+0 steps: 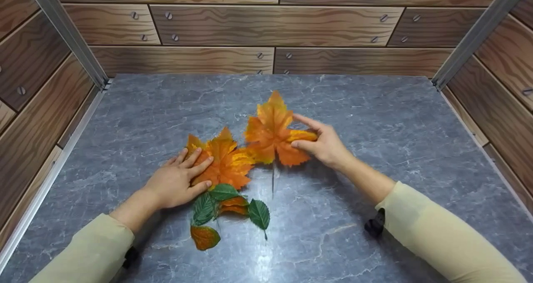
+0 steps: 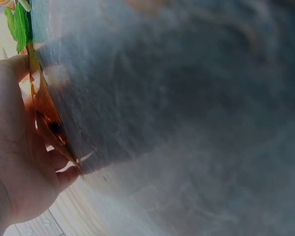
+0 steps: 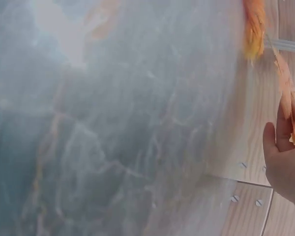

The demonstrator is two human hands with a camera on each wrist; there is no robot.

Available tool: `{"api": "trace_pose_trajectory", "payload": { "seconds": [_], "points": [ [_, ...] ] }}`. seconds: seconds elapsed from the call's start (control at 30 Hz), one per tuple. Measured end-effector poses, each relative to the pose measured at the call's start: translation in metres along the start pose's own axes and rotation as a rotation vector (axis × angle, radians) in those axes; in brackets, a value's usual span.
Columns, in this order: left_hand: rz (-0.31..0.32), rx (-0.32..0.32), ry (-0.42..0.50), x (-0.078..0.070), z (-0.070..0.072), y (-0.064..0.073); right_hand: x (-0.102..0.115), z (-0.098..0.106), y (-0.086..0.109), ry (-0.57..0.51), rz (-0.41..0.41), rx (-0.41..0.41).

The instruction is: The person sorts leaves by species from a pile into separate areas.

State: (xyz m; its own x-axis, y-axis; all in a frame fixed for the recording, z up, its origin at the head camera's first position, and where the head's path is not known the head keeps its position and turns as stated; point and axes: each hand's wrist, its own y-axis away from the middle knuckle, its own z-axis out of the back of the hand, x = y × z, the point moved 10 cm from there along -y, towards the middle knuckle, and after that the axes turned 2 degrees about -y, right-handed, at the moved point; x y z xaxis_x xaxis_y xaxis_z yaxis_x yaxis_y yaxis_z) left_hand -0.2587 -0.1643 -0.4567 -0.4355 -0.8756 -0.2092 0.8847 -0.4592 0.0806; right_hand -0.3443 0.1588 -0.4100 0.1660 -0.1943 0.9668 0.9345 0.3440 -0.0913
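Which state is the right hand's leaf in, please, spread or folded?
Spread: the head view shows the orange leaf with lobes fanned out, the right hand pinching one side.

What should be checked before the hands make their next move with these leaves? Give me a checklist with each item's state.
1. Right hand has hold of the farther orange leaf: ok, thumb and fingers at its right lobe.
2. Left hand steadies the nearer orange leaf: ok, fingers spread over it.
3. The two orange leaves are apart: cannot tell; their edges overlap in the head view.
4. Stem is off the tabletop: cannot tell.
5. Nearer orange leaf is free of green leaf: not ok, the green one overlaps its lower edge.
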Motion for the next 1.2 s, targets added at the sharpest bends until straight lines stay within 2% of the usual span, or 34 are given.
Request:
{"api": "trace_pose_trajectory", "payload": {
  "seconds": [0.2, 0.33, 0.5, 0.67, 0.87, 0.93, 1.2],
  "points": [
    [-0.002, 0.0, 0.0, 0.0, 0.0, 0.0, 0.012, 0.03, -0.002, -0.081, 0.051, -0.141],
    [-0.001, -0.001, 0.001, 0.001, 0.001, 0.0, 0.019, 0.054, -0.003, -0.09, 0.099, -0.238],
    [0.002, 0.0, 0.003, 0.001, 0.0, 0.0, 0.022, 0.08, -0.003, -0.119, 0.114, -0.346],
    [0.003, -0.001, 0.006, 0.002, 0.0, 0.0, 0.025, 0.098, -0.002, -0.172, 0.146, -0.399],
    [0.001, -0.002, 0.007, 0.001, -0.001, 0.0, 0.033, 0.124, 0.0, -0.1, 0.2, -0.481],
    [0.001, -0.006, 0.006, 0.0, 0.0, 0.0, 0.034, 0.132, 0.0, -0.065, 0.2, -0.487],
    [0.003, -0.012, 0.007, 0.0, 0.0, 0.0, 0.027, 0.162, -0.005, -0.062, 0.164, -0.5]
  ]
}}
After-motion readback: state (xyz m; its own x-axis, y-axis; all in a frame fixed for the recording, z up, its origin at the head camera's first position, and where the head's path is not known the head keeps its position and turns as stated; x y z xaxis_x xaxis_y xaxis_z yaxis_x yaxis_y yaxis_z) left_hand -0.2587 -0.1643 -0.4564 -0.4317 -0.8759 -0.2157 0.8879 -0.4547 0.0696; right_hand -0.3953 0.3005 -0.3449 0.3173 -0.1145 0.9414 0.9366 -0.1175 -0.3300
